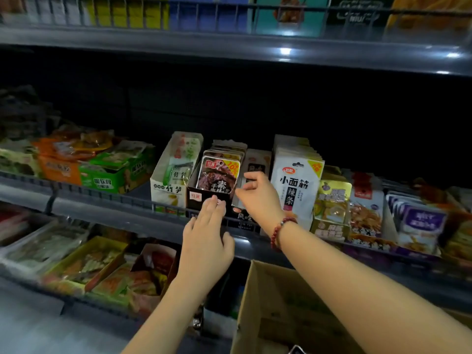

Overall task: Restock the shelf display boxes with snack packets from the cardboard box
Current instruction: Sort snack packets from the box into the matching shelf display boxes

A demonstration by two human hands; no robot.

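Plainly, front packet (217, 176) reads 素, 10%.

Black display box (208, 199), centre of frame, on the middle shelf: open-topped, a white-and-red label on its front wall, standing slightly turned. Snack packets (219, 176) stand upright in a row inside it, the front one dark brown with a yellow corner flash. Cardboard box (265, 297), lower right: plain brown, flaps open, contents unclear.
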